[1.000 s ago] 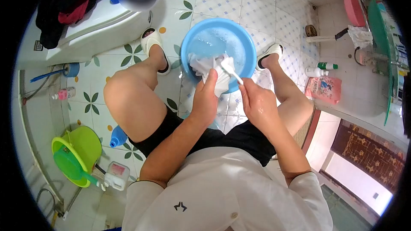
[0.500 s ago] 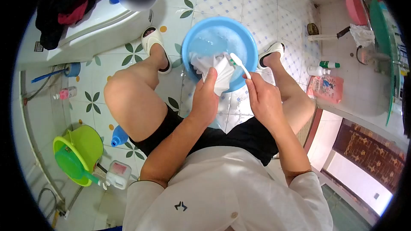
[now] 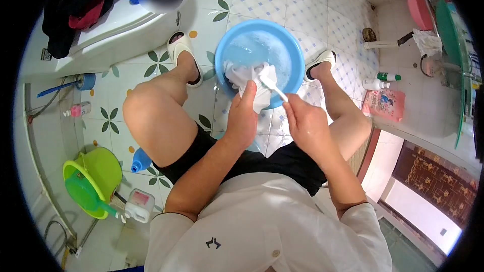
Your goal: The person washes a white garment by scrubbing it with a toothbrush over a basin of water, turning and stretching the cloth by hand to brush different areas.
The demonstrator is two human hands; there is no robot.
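Between my feet stands a round blue basin [image 3: 299, 65] with sudsy water in it. A wet white cloth [image 3: 247, 74] hangs over its near rim, partly in the water. My left hand [image 3: 243, 118] is closed on the cloth's near edge, thumb on top. In my right hand [image 3: 306, 120] is a white toothbrush [image 3: 275, 88], gripped by the handle. Its head lies against the cloth, bristles turned down and out of sight. What kind of garment or cloth it is, I cannot tell.
At left are a lime-green bucket [image 3: 108, 171] with a green dipper [image 3: 83, 191], a white jug [image 3: 139, 205] and a blue bottle [image 3: 141, 160]. A white bathtub-like fixture [image 3: 121, 27] holds dark clothes [image 3: 60, 20]. On the right lie bottles [image 3: 375, 84] and a pink bag [image 3: 385, 105].
My right hand has moved slightly left, bringing the toothbrush head down onto the cloth. The green-and-white bristles, seen before, are now turned away. My left hand stays nearly still.
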